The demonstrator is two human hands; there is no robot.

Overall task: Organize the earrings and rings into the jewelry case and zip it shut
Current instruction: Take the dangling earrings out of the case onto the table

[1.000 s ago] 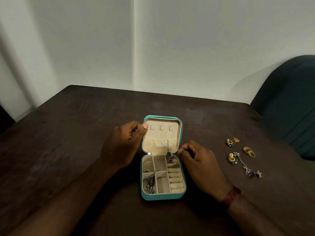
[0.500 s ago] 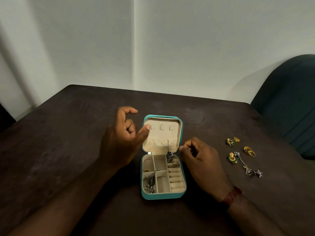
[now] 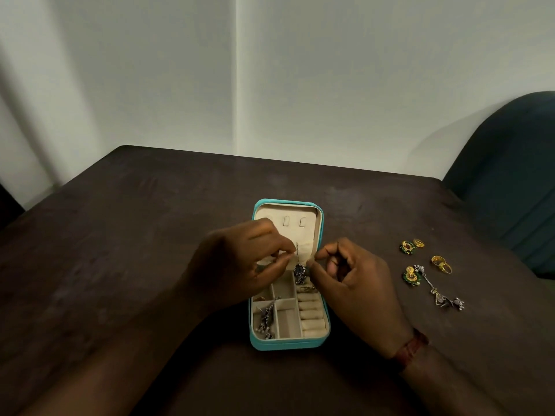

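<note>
The left hand (image 3: pixel 249 259) is in front of the open lid (image 3: pixel 319 217) of the teal jewelry case (image 3: pixel 288 346). Its thumb and forefinger pinch the chain of a dangling silver earring (image 3: pixel 300 270) that hangs from the lid's cream pocket. The right hand (image 3: pixel 354 277) is curled, with thumb and forefinger pressed together just right of that earring. Whether they hold anything cannot be told. A red-brown band (image 3: pixel 411 346) circles the right wrist.

Inside the case, a second silver earring (image 3: pixel 267 321) lies in the near left compartment. Cream ring rolls (image 3: pixel 312 315) fill the right side, and a small piece (image 3: pixel 307 289) sits at their far end.

The case stands on a dark brown table (image 3: pixel 120 235). Right of the case, well apart, lie two green-and-gold earrings (image 3: pixel 407 247), a gold ring (image 3: pixel 418 242), two more gold rings (image 3: pixel 441 263) and a long silver earring (image 3: pixel 438 291). Beyond the case is a pale wall (image 3: pixel 360 85), and far to its right a dark teal chair (image 3: pixel 510 190).

Half a second ago the left hand was left of the lid with its forefinger lifted, and the right hand sat curled by the case's right edge. Both have since closed in on the hanging earring. The case and the loose pieces lie as before.
</note>
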